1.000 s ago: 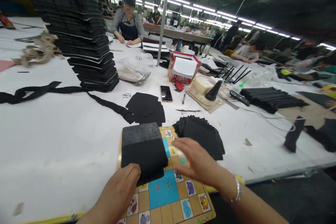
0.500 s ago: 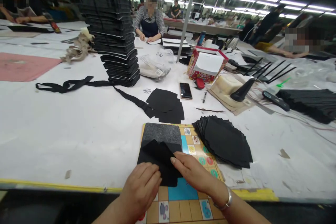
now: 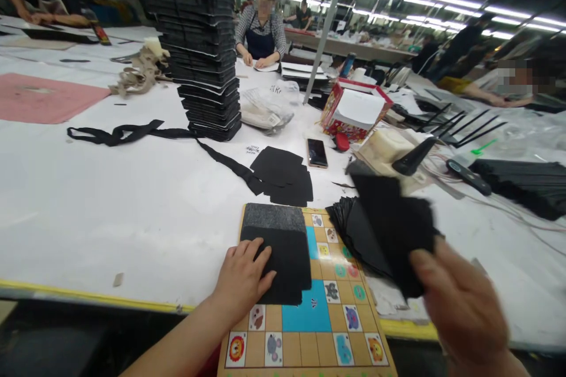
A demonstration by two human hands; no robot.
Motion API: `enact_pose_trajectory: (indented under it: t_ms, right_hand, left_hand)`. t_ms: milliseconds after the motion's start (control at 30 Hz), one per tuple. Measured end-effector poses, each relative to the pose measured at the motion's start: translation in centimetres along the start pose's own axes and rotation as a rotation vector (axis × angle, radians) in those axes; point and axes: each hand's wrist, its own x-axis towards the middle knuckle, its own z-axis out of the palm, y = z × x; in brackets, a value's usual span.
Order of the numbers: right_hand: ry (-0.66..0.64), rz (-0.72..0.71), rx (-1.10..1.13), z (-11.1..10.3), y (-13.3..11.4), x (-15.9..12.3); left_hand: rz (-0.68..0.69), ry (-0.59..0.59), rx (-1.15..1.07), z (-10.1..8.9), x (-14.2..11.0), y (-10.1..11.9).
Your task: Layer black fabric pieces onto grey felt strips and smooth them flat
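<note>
left hand (image 3: pixel 244 283) on lower black piece (image 3: pixel 289 265) | right hand (image 3: pixel 460 306) holds raised piece (image 3: pixel 393 230)

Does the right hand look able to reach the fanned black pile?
Probably yes: the right hand is close beside the fanned pile; only the black piece it holds is between them.

The left hand (image 3: pixel 243 283) lies flat and palm-down, fingers (image 3: pixel 252 250) spread, its bare forearm (image 3: pixel 172 336) reaching in from the lower edge; the right hand (image 3: pixel 460 306) is raised and curled (motion-blurred, close to the camera).

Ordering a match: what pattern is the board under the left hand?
The board shows tan squares, cartoon animals and a blue block; head view.
</note>
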Motion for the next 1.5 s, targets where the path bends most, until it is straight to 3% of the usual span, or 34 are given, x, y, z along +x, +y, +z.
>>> enact_pose_trajectory:
  t_ms: [33, 100, 133, 200, 267, 367, 467, 600, 700, 833, 1100, 1267, 1500]
  right_hand:
    - [-0.059, -0.083, 0.029, 1.0, -1.5, -0.8]
    - [-0.305, -0.357, 0.076, 3.9, -4.4, -2.5]
    - [-0.396, -0.409, 0.081, 5.5, -5.6, -3.4]
    - [-0.518, -0.416, 0.087, 7.7, -7.1, -4.9]
    - [-0.565, -0.39, 0.122, 8.8, -7.5, -5.5]
    - [-0.473, -0.315, 0.146, 9.4, -7.1, -4.2]
    - [-0.393, -0.211, 0.027, 10.9, -6.8, -1.4]
    - [-0.532, -0.121, -0.165, 13.1, -7.0, 1.8]
    - [-0.657, -0.105, -0.186, 13.4, -7.0, 3.2]
    - [-0.677, -0.188, -0.134, 13.1, -6.7, 3.7]
    - [-0.492, -0.342, 0.021, 14.1, -4.7, 1.4]
    - [-0.44, -0.591, -0.055, 14.0, -3.8, 0.3]
    - [-0.492, -0.648, -0.2, 13.7, -4.4, 0.4]
  left_hand:
    - [-0.003, 0.039, -0.048, 0.0, -0.1, -0.3]
    - [-0.049, 0.165, -0.167, -0.4, -0.6, -1.3]
    - [-0.088, 0.24, -0.217, -0.7, -1.1, -1.9]
    - [-0.159, 0.364, -0.259, -1.5, -2.3, -3.0]
    - [-0.15, 0.402, -0.247, -2.2, -3.5, -3.5]
    - [-0.019, 0.314, -0.182, -2.3, -4.5, -2.7]
    - [0.093, 0.213, -0.054, -1.5, -4.5, -1.3]
    - [0.11, 0.166, 0.069, -0.6, -3.9, -0.5]
    - [0.109, 0.128, 0.118, -0.8, -3.7, -0.4]
    - [0.104, 0.104, 0.137, -1.0, -3.7, -0.4]
    - [0.102, 0.086, 0.135, -1.0, -3.6, -0.5]
    - [0.096, 0.078, 0.128, -1.2, -3.7, -0.7]
    - [0.056, 0.061, 0.155, -1.1, -3.0, 0.1]
